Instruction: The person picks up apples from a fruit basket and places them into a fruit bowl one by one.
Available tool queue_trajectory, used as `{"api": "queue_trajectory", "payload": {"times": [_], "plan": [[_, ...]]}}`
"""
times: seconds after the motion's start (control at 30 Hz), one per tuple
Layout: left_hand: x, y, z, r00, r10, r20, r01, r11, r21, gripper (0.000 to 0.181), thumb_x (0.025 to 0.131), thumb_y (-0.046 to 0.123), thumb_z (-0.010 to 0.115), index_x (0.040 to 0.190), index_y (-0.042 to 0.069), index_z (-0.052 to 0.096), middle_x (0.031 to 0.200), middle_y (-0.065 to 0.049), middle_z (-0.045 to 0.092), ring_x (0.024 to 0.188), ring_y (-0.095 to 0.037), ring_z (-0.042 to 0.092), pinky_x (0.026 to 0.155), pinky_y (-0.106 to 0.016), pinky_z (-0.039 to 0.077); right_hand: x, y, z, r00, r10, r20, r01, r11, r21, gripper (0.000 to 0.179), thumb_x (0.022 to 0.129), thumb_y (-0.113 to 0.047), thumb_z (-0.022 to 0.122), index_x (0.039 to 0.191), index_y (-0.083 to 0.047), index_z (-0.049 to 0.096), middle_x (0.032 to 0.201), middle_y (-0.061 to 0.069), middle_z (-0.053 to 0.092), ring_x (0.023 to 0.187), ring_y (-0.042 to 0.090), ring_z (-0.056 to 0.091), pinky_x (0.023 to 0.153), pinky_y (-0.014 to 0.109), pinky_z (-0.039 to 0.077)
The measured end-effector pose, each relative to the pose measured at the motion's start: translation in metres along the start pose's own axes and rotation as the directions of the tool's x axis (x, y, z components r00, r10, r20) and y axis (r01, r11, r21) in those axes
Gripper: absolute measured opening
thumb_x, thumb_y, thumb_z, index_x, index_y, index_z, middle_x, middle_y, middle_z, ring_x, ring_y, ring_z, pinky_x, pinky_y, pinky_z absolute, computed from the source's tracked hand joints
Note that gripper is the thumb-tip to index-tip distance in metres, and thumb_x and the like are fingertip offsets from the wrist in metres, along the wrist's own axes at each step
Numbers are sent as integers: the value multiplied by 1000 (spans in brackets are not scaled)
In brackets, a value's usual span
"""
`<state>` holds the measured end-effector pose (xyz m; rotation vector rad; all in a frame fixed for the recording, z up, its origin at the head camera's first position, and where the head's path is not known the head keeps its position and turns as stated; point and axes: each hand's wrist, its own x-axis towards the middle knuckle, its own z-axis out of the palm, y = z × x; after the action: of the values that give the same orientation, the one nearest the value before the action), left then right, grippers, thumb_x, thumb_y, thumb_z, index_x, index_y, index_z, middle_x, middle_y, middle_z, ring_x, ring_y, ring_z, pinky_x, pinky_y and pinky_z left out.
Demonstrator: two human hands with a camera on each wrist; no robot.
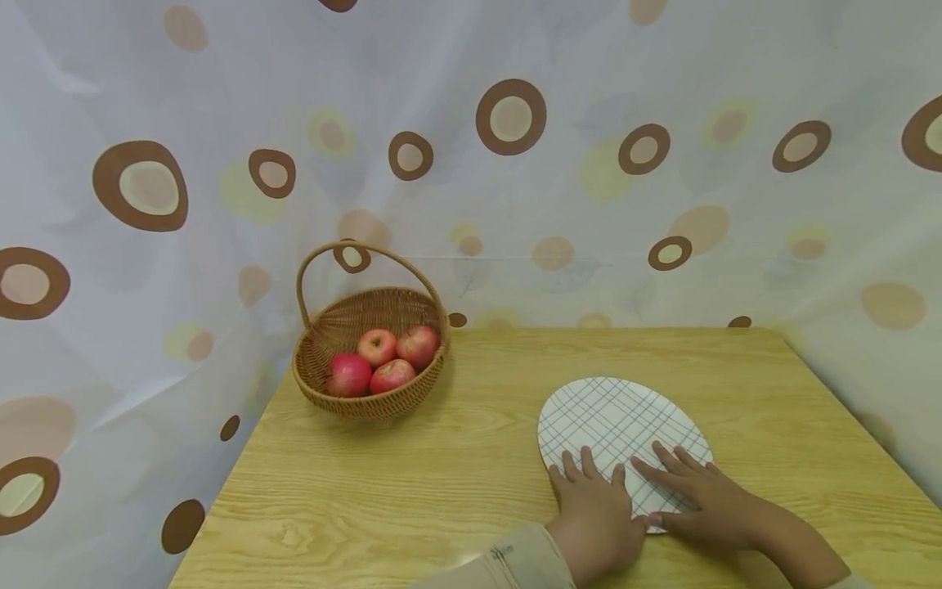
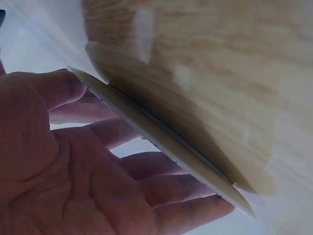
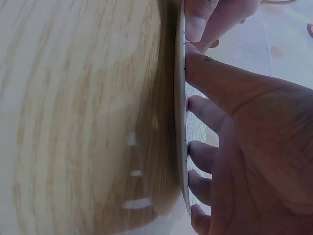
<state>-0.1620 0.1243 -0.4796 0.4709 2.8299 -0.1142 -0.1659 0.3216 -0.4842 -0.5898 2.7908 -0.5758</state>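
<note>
A round white plate with a blue grid pattern lies on the wooden table in the head view. My left hand rests on its near left part, fingers spread and fairly straight. On the near right part lies my right hand, also with spread fingers. The thumbs come together near the front rim. In the left wrist view, the left hand's thumb and fingertips touch the plate's patterned face. The right wrist view has the right hand's fingertips against the plate, with the left thumb beside them.
A wicker basket with a tall handle holds several red apples at the back left of the table. Behind and beside the table hangs a white curtain with brown and beige circles.
</note>
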Motion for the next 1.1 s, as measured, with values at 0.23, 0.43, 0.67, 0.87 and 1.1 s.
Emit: {"api": "queue_trajectory", "payload": {"times": [0.23, 0.43, 0.67, 0.87, 1.1], "plan": [[-2, 0, -2, 1000, 8, -4, -8, 1000, -3, 72, 100, 80, 38, 162, 43, 40, 169, -9, 40, 156, -38, 39, 122, -62, 38, -2, 3, 3, 1000, -21, -16, 21, 1000, 6, 69, 97, -52, 71, 160, -30, 50, 169, 31, 30, 150, 68, 22, 107, 92, 17], [0, -8, -8, 999, 41, -24, -40, 999, 23, 77, 98, 83, 35, 160, 39, 46, 166, -12, 44, 151, -40, 46, 117, -62, 46, 1, 1, 3, 994, -76, -75, 75, 997, -19, 67, 98, -49, 72, 159, -28, 52, 167, 29, 37, 148, 67, 29, 105, 90, 26], [0, -16, -9, 994, 101, -46, -97, 992, 84, 76, 98, 83, 39, 161, 40, 44, 167, -8, 44, 150, -37, 48, 115, -57, 49, 2, -2, 2, 993, -77, -94, 75, 997, -32, 68, 97, -51, 73, 156, -23, 55, 166, 29, 40, 147, 65, 34, 105, 87, 33], [2, -28, -7, 980, 178, -88, -167, 979, 119, 77, 96, 82, 46, 158, 36, 51, 161, -7, 52, 144, -32, 54, 112, -47, 52, 2, -2, 0, 993, -52, -103, 49, 998, -30, 72, 94, -54, 76, 152, -14, 60, 163, 29, 44, 145, 61, 42, 105, 79, 43], [9, -51, -8, 938, 289, -193, -278, 957, 83, 59, 96, 76, 56, 125, 27, 71, 109, 5, 69, 95, -16, 65, 82, -34, 57, 8, -9, -3, 980, -21, -199, 9, 998, -62, 66, 95, -51, 76, 144, -9, 65, 152, 29, 57, 138, 53, 55, 107, 69, 49]]}}
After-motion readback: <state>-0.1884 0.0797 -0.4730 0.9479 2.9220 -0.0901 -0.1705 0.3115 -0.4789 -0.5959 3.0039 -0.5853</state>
